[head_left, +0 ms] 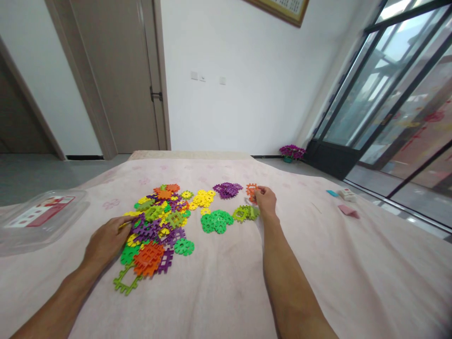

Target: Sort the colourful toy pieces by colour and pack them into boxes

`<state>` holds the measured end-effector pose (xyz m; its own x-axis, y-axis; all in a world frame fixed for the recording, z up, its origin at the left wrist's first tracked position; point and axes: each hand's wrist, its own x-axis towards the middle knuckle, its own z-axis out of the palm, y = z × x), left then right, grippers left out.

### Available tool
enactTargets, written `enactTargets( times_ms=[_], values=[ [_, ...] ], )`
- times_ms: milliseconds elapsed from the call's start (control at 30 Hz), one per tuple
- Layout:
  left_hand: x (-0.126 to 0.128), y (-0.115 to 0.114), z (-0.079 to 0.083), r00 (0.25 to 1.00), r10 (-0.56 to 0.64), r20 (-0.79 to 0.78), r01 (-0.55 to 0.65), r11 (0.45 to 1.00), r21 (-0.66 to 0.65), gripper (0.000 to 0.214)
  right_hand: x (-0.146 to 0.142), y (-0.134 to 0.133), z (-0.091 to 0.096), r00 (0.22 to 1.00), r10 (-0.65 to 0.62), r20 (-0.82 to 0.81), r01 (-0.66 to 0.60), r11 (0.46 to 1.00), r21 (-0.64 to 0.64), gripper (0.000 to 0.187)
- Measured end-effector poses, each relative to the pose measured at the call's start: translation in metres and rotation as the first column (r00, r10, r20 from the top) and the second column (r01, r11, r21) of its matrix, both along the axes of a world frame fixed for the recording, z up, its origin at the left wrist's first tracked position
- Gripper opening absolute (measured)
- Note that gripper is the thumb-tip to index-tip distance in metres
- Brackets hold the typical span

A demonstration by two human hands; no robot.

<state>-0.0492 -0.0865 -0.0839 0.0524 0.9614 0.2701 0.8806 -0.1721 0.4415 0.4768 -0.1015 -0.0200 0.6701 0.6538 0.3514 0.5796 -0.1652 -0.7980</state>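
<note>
My right hand pinches an orange notched plastic building piece at the far right of the sorted pieces. My left hand reaches into the left side of a mixed pile of interlocking building pieces. Its fingers are closed, and a sliver of yellow plastic shows between them. To the right of the pile lie groups of one colour: yellow flower-shaped pieces, green round pieces, purple pieces and light green square pieces.
A clear plastic lid or box with a label lies at the left. Towards the right edge are a pink scrap, a small white object and a blue scrap. A pale pink cloth covers the table.
</note>
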Motion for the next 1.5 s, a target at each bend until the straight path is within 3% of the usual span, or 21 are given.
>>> enactTargets(
  times_ms=[67,133,200,300,400,467,567,700,800,933,1033,1167,1233,1367,1500],
  values=[
    [0.002,-0.002,0.002,1.000,0.004,-0.007,-0.004,1.000,-0.007,0.049,0.013,-0.004,0.000,0.987,-0.136,0.081,0.141,0.989,-0.053,0.045],
    [0.003,-0.003,0.004,1.000,0.014,-0.012,-0.014,1.000,-0.017,0.049,0.014,-0.004,0.002,0.975,-0.173,0.139,0.184,0.981,-0.067,0.049],
    [0.005,-0.004,0.006,1.000,0.022,-0.015,-0.022,1.000,-0.022,0.050,0.001,0.001,0.005,0.984,-0.084,0.157,0.093,0.994,-0.053,0.045],
    [0.005,-0.004,0.006,1.000,0.018,-0.010,-0.018,1.000,-0.016,0.050,-0.041,0.010,0.009,0.963,0.225,0.144,-0.219,0.974,-0.060,0.032],
    [0.005,-0.004,0.007,1.000,0.013,-0.001,-0.013,1.000,-0.005,0.050,-0.099,0.012,0.008,0.838,0.510,0.196,-0.496,0.860,-0.118,0.022],
    [0.005,-0.004,0.007,1.000,0.016,0.000,-0.016,1.000,-0.002,0.049,-0.136,0.007,0.003,0.742,0.628,0.235,-0.608,0.778,-0.160,0.020],
    [0.006,-0.005,0.007,1.000,0.013,0.004,-0.013,1.000,0.002,0.049,-0.177,-0.006,-0.009,0.598,0.733,0.323,-0.708,0.673,-0.217,0.025],
    [0.006,-0.005,0.007,1.000,0.009,0.012,-0.009,1.000,0.005,0.048,-0.204,-0.018,-0.023,0.349,0.809,0.473,-0.826,0.505,-0.252,0.051],
    [0.007,-0.006,0.007,1.000,0.016,0.010,-0.016,1.000,0.006,0.048,-0.214,-0.016,-0.029,0.247,0.798,0.550,-0.837,0.461,-0.294,0.062],
    [0.008,-0.007,0.009,1.000,0.019,-0.001,-0.019,1.000,0.006,0.049,-0.225,-0.009,-0.030,0.174,0.808,0.563,-0.828,0.429,-0.360,0.061],
    [0.008,-0.008,0.011,1.000,0.019,0.000,-0.019,1.000,0.000,0.050,-0.228,-0.009,-0.028,0.205,0.819,0.536,-0.809,0.450,-0.378,0.059],
    [0.008,-0.008,0.011,1.000,0.018,-0.003,-0.018,1.000,-0.007,0.050,-0.226,-0.014,-0.022,0.312,0.833,0.456,-0.816,0.481,-0.321,0.059],
    [0.008,-0.008,0.011,1.000,0.015,-0.002,-0.015,1.000,-0.006,0.049,-0.225,-0.016,-0.018,0.377,0.838,0.395,-0.824,0.498,-0.272,0.048],
    [0.007,-0.008,0.011,1.000,0.018,0.000,-0.018,1.000,0.002,0.048,-0.220,-0.014,-0.008,0.533,0.802,0.270,-0.796,0.583,-0.162,0.018],
    [0.008,-0.008,0.012,1.000,0.025,-0.013,-0.025,1.000,-0.002,0.048,-0.191,-0.004,0.005,0.641,0.761,0.101,-0.756,0.649,-0.089,0.017]
  ],
)
